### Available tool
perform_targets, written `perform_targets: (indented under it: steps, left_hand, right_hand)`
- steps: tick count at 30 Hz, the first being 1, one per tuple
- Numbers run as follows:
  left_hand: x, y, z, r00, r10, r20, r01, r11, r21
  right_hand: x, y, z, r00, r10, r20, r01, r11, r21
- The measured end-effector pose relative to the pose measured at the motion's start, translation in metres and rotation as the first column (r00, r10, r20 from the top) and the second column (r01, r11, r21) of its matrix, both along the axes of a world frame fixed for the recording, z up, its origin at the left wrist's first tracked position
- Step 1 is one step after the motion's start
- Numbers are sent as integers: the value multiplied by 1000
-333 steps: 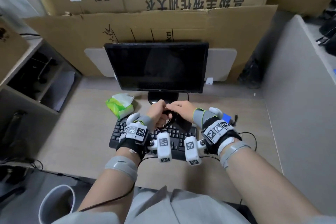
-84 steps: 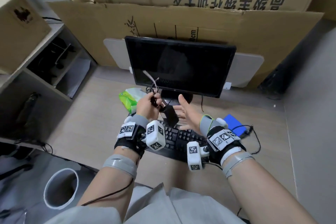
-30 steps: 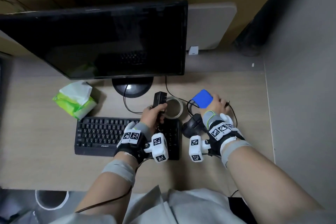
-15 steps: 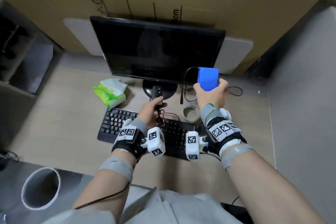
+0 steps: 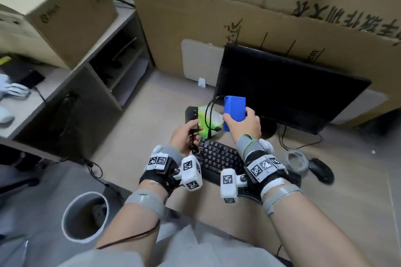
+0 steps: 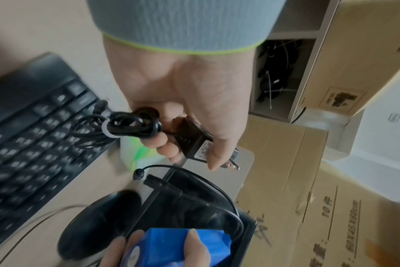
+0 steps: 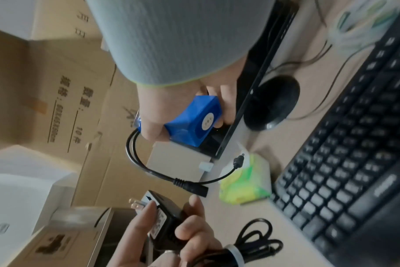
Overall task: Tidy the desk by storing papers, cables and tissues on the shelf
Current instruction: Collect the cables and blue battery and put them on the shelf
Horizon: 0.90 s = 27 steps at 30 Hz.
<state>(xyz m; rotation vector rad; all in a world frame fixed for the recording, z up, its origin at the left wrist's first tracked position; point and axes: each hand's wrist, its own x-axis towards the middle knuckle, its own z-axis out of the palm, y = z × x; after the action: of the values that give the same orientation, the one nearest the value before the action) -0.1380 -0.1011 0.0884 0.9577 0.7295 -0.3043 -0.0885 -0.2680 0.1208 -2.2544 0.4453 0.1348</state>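
My left hand [image 5: 186,132] grips a black power adapter [image 5: 191,115] whose bundled cable [image 6: 130,124] hangs below the fist, above the keyboard's left end. My right hand [image 5: 243,124] holds a blue battery pack [image 5: 234,112] upright in front of the monitor; its short black lead [image 7: 162,175] loops out and dangles free. A green tissue pack [image 5: 209,121] lies on the desk behind both hands, partly hidden. The grey shelf unit [image 5: 104,65] with open compartments stands at the left.
A black keyboard [image 5: 219,159] lies under the hands, with a tape roll [image 5: 296,160] and mouse [image 5: 321,170] to its right. The monitor [image 5: 288,91] stands behind, cardboard boxes [image 5: 238,19] behind that. A white bin [image 5: 84,217] sits on the floor at lower left.
Both hands have swung left with their loads, the view turning toward the shelf. A second ago the right hand was picking the blue pack off the desk.
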Motion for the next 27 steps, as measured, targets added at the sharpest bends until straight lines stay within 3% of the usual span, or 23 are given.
perform_targets:
  steps: [8, 13, 17, 23, 27]
  left_hand:
    - [-36, 138, 5, 993, 119, 5, -117, 966, 232]
    - [-53, 180, -11, 969, 243, 33, -245, 956, 158]
    - [-61, 202, -10, 928, 370, -48, -361, 922, 137]
    - [-86, 237, -36, 842, 507, -182, -461, 853, 244]
    - [-84, 245, -51, 826, 503, -256, -453, 861, 229]
  right_hand:
    - [-19, 152, -11, 937, 307, -166, -292, 950, 109]
    - [-18, 206, -13, 812, 519, -267, -517, 852, 83]
    - [-6, 240, -35, 743, 564, -359, -547, 822, 159]
    - [7, 302, -95, 609, 634, -477, -631, 751, 194]
    - [15, 325, -111, 606, 621, -497, -617, 761, 200]
